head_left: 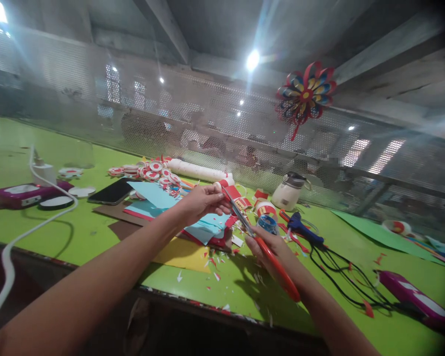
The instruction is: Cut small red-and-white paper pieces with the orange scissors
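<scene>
My right hand (pixel 269 247) grips red-handled scissors (pixel 270 257), whose blades point up and left toward my left hand. My left hand (pixel 202 201) pinches a small red and white paper piece (pixel 226 190) at the blade tips. Both hands hover over a pile of coloured paper sheets (pixel 159 200), light blue, red, brown and yellow, on the green table (pixel 96 232). Paper scraps (pixel 215 269) lie scattered below the hands.
A black phone (pixel 113 192), a magenta device (pixel 22 194) with a white cable, red-white paper discs (pixel 148 170) and a white roll (pixel 196 170) lie at the left and back. A white jar (pixel 289 193), a blue glue gun (pixel 304 230) with black cord and a paper pinwheel (pixel 306 94) on the mesh screen are at the right.
</scene>
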Available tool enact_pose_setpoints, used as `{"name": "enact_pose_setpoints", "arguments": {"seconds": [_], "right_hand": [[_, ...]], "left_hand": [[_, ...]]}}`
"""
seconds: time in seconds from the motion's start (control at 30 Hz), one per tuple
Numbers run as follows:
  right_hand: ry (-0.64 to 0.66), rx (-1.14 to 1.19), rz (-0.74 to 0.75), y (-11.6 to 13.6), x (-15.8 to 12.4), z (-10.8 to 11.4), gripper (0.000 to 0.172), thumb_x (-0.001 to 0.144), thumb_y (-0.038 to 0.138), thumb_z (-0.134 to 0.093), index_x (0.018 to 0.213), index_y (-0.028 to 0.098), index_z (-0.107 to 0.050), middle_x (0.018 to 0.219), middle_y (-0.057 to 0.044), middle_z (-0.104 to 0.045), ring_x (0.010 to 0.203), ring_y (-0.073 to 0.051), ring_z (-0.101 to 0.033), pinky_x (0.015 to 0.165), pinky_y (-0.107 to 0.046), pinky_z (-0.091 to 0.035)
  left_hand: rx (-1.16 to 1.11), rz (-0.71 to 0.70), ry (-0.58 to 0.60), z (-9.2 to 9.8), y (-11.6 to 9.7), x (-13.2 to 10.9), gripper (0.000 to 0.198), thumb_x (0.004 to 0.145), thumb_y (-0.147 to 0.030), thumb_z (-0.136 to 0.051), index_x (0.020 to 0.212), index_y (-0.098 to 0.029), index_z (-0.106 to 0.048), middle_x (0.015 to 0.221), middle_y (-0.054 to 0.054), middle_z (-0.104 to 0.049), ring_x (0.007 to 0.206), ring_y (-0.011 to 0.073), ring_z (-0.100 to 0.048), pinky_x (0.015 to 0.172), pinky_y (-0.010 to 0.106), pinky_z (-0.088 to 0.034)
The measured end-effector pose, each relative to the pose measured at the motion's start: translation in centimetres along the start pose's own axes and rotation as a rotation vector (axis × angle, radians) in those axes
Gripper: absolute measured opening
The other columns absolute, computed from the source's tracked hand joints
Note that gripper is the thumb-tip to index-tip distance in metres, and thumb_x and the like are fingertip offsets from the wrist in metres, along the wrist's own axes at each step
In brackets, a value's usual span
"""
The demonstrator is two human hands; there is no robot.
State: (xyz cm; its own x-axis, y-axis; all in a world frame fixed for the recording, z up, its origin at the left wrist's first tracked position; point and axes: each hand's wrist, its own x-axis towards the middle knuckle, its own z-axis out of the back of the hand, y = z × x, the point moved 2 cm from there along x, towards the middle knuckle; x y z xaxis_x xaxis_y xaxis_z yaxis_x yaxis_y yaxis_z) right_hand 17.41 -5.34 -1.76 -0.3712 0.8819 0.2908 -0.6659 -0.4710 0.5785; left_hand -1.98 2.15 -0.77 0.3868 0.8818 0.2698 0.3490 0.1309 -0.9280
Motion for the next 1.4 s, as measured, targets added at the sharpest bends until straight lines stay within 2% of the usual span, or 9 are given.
{"name": "enact_pose_setpoints", "arguments": {"seconds": [0.3,0.63,0.77,0.93,1.13,1.27,1.4], "right_hand": [[-0.019,-0.035,-0.016,0.34,-0.38,-0.06,0.039,0.084,0.042,-0.045,0.108,0.014,-0.057,0.068,-0.001,-0.057,0.061,-0.016,-0.051,0.057,-0.025,-0.042],[-0.028,0.0,0.022,0.06,-0.74,-0.15,0.038,0.086,0.041,-0.042,0.108,0.013,-0.054,0.063,0.002,-0.048,0.057,-0.015,-0.045,0.054,-0.025,-0.039],[-0.036,-0.012,0.068,0.09,-0.81,-0.16,0.035,0.086,0.039,-0.042,0.107,0.013,-0.055,0.073,-0.002,-0.055,0.065,-0.016,-0.05,0.061,-0.027,-0.042],[-0.032,-0.015,0.063,-0.5,-0.49,-0.27,0.04,0.085,0.04,-0.043,0.111,0.01,-0.054,0.065,-0.002,-0.054,0.08,-0.023,-0.053,0.07,-0.031,-0.043],[-0.026,-0.012,0.045,-0.33,-0.6,-0.25,0.041,0.083,0.036,-0.048,0.113,0.008,-0.053,0.081,-0.006,-0.059,0.071,-0.019,-0.053,0.066,-0.03,-0.044],[-0.037,-0.002,0.071,0.18,-0.79,-0.18,0.04,0.086,0.039,-0.043,0.111,0.009,-0.054,0.08,-0.006,-0.057,0.073,-0.019,-0.053,0.068,-0.03,-0.044],[-0.061,-0.014,0.097,0.16,-0.82,-0.19,0.035,0.087,0.039,-0.043,0.106,0.013,-0.055,0.075,-0.003,-0.056,0.066,-0.016,-0.05,0.062,-0.027,-0.043]], "left_hand": [[-0.042,-0.035,0.03,-0.08,0.1,-0.05,0.006,0.078,-0.016,-0.057,0.074,-0.012,-0.055,0.071,0.01,-0.068,0.062,0.0157,-0.063,0.057,0.027,-0.044],[-0.069,-0.105,0.047,-0.65,0.17,-0.16,0.009,0.077,-0.018,-0.059,0.075,-0.011,-0.053,0.068,0.006,-0.066,0.06,0.0123,-0.061,0.055,0.024,-0.042],[-0.063,-0.117,0.051,-0.73,0.12,-0.1,0.01,0.076,-0.02,-0.06,0.075,-0.012,-0.053,0.068,0.006,-0.066,0.059,0.0125,-0.061,0.054,0.024,-0.041],[-0.05,-0.107,0.048,-0.77,-0.12,-0.22,0.011,0.075,-0.02,-0.06,0.074,-0.012,-0.053,0.068,0.007,-0.066,0.059,0.0131,-0.061,0.053,0.025,-0.039],[-0.054,-0.107,0.053,-0.83,-0.2,-0.38,0.01,0.076,-0.02,-0.06,0.073,-0.013,-0.054,0.068,0.007,-0.067,0.06,0.0138,-0.062,0.055,0.025,-0.04],[-0.052,-0.113,0.051,-0.68,-0.02,-0.26,0.009,0.075,-0.02,-0.061,0.074,-0.012,-0.056,0.07,0.007,-0.067,0.061,0.0137,-0.062,0.056,0.025,-0.041],[-0.041,-0.132,0.08,-0.54,0.05,-0.28,0.011,0.076,-0.022,-0.061,0.075,-0.012,-0.058,0.072,0.007,-0.067,0.063,0.013,-0.062,0.058,0.024,-0.042]]}}
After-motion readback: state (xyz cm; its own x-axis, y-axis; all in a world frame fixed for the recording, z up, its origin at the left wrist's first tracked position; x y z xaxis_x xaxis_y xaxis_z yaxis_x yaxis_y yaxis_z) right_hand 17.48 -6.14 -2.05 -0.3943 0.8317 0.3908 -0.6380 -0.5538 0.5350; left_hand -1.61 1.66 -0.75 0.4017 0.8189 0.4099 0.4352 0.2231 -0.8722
